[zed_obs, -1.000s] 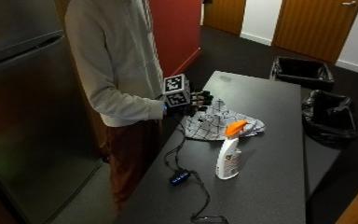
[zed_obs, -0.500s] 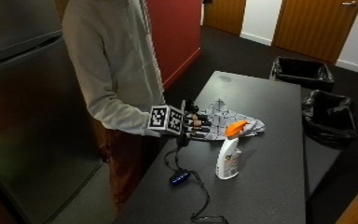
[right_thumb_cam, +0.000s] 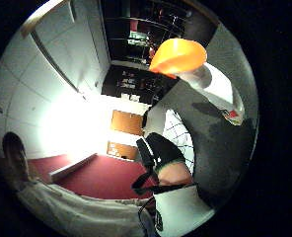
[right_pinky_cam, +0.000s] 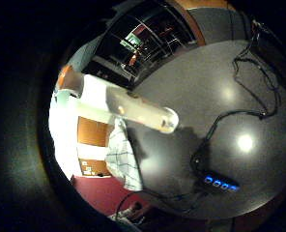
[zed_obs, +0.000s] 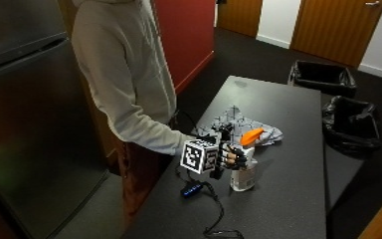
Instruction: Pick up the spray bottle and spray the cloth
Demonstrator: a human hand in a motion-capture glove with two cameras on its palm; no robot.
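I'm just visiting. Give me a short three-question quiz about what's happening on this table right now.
1. True or false: the spray bottle stands upright on the table.
2. What colour is the bottle's trigger head?
3. The checked cloth lies: A) under the bottle, B) on the table beyond the bottle, C) in the gloved right hand.

Key: 1 true; 2 orange; 3 B. The hand is at the bottle's neck; whether it grips cannot be told.

no readable text, spray bottle label too small to make out
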